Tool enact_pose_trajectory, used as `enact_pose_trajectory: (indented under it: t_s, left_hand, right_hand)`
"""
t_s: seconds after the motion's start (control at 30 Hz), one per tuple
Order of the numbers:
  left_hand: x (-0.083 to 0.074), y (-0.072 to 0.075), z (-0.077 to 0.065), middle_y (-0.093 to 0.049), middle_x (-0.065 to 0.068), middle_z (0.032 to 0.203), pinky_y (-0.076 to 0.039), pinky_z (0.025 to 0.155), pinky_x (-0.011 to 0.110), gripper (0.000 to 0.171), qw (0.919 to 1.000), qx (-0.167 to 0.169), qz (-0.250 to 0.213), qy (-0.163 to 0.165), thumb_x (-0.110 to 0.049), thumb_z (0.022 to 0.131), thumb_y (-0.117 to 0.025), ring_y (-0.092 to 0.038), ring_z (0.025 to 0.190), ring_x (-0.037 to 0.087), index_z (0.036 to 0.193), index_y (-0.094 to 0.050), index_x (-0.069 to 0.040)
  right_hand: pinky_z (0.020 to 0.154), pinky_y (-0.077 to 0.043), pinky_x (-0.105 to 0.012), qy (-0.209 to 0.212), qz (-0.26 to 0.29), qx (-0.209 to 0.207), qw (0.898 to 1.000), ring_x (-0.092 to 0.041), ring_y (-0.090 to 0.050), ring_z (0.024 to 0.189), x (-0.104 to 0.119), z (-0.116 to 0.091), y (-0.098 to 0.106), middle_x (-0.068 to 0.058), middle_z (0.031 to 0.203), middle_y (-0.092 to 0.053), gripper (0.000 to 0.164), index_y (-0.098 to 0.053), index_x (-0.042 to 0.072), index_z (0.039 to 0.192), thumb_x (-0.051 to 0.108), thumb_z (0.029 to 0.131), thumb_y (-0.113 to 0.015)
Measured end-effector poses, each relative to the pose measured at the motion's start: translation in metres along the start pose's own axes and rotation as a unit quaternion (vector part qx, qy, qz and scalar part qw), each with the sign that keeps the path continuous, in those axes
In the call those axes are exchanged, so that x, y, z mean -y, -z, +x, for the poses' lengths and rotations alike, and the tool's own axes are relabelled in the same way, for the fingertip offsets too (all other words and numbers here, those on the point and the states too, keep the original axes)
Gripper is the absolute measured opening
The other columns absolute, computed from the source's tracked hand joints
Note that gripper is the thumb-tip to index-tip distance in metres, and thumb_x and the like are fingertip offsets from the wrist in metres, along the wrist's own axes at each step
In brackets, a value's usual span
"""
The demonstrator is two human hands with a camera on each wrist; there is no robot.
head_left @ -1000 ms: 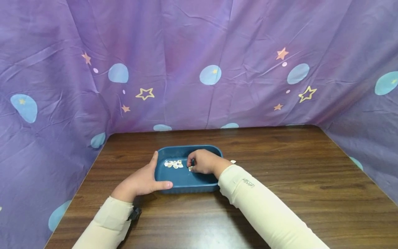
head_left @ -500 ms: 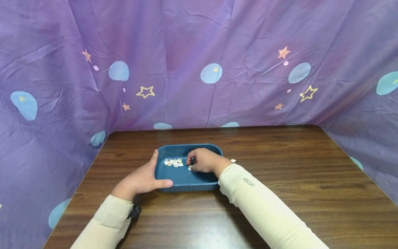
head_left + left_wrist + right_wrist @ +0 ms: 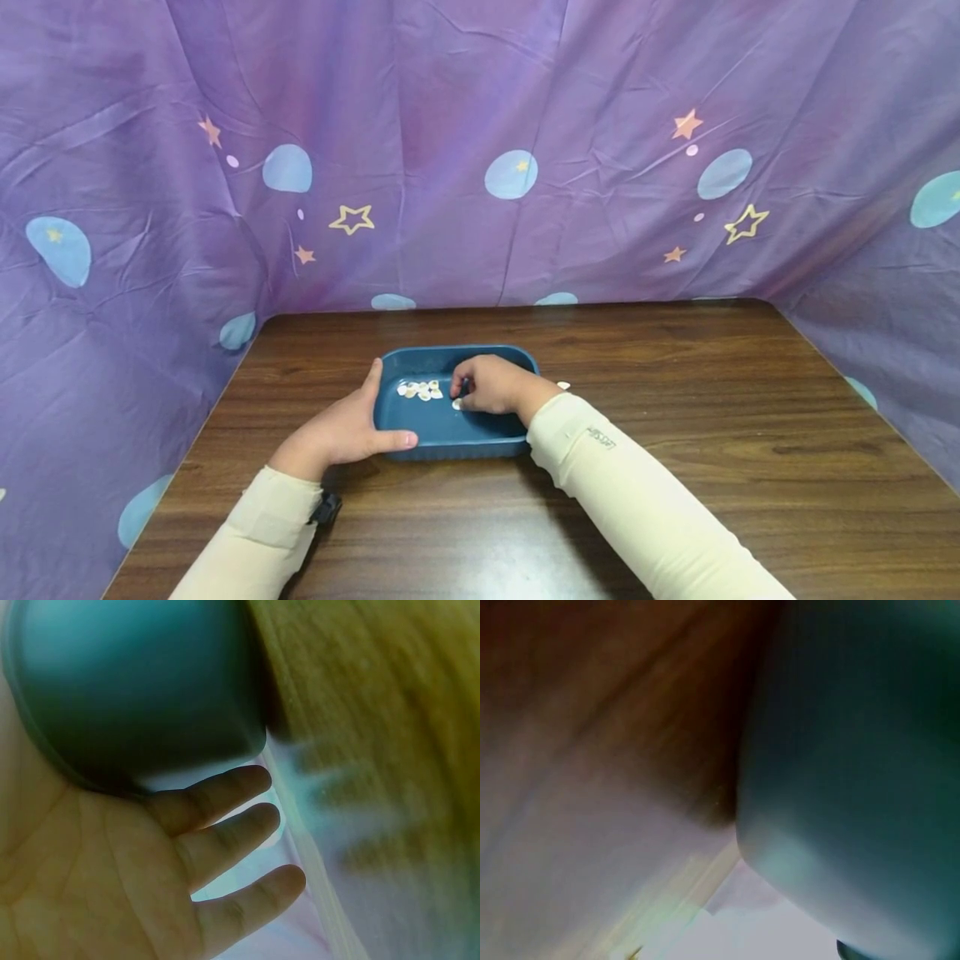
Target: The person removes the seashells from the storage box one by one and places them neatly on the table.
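In the head view, a blue rectangular tub (image 3: 457, 448) stands on the table, and my left hand (image 3: 341, 435) steadies its left end. The thumb lies along the front rim and the index finger along the left side. In the left wrist view, the other fingers (image 3: 229, 844) extend straight beside the tub's wall. My right hand (image 3: 491, 385) reaches inside with bent fingers, thumb and fingertips at a small white shell-like piece (image 3: 457, 404). Left of it, several similar white pieces (image 3: 420, 390) lie clustered on the tub floor. The right wrist view shows only the tub's outer wall (image 3: 855, 787).
Another white piece (image 3: 564, 385) lies on the brown wooden table (image 3: 712, 433) just right of the tub, close to the right wrist. A purple curtain (image 3: 442, 100) with stars and blue ovals hangs behind the table and along both sides.
The head view has tilted slightly, so the scene sits a little higher. Both hands keep their places; the right fingertips stay at the same white piece.
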State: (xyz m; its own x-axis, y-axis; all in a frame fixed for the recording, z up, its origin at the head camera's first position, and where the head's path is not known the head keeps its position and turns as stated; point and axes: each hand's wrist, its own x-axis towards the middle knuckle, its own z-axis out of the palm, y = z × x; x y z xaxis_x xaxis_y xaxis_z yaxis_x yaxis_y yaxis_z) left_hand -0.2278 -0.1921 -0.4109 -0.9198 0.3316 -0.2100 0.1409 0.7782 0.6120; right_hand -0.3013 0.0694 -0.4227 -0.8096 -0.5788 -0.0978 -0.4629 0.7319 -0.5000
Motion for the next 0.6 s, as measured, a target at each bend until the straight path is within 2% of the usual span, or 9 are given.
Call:
enact_pose_trajectory:
  t_s: [0.13,0.43,0.6]
  left_hand:
    - [-0.0002,-0.0003,0.0002,-0.022,0.04,0.166,-0.035,0.12,0.062,0.138,1.0,0.002,-0.004,-0.001,-0.061,0.087,-0.08,-0.038,0.149,0.051,0.165,0.015,0.001]
    - [0.0018,-0.0021,0.0017,-0.023,0.04,0.165,-0.035,0.12,0.061,0.137,1.0,0.001,0.0,-0.006,-0.062,0.087,-0.079,-0.039,0.149,0.05,0.165,0.014,0.001]
    - [0.0029,-0.0014,0.0023,-0.022,0.039,0.166,-0.035,0.12,0.062,0.138,1.0,0.0,-0.001,-0.001,-0.063,0.087,-0.079,-0.038,0.149,0.05,0.166,0.014,0.001]
  right_hand:
    - [0.07,-0.045,-0.029,-0.003,-0.003,0.005,1.0,-0.011,-0.054,0.069,0.0003,-0.0004,0.0003,0.005,0.073,-0.062,0.011,-0.075,0.02,0.092,0.01,0.092,-0.079]
    - [0.068,-0.044,-0.029,-0.01,-0.002,0.005,1.0,-0.012,-0.055,0.069,0.0006,-0.0004,0.0006,0.004,0.074,-0.062,0.011,-0.072,0.02,0.09,0.018,0.092,-0.083]
    - [0.07,-0.045,-0.029,-0.005,0.012,0.004,1.0,-0.012,-0.055,0.072,0.0016,-0.0006,0.0011,0.003,0.076,-0.063,0.012,-0.076,0.02,0.094,0.009,0.09,-0.081]
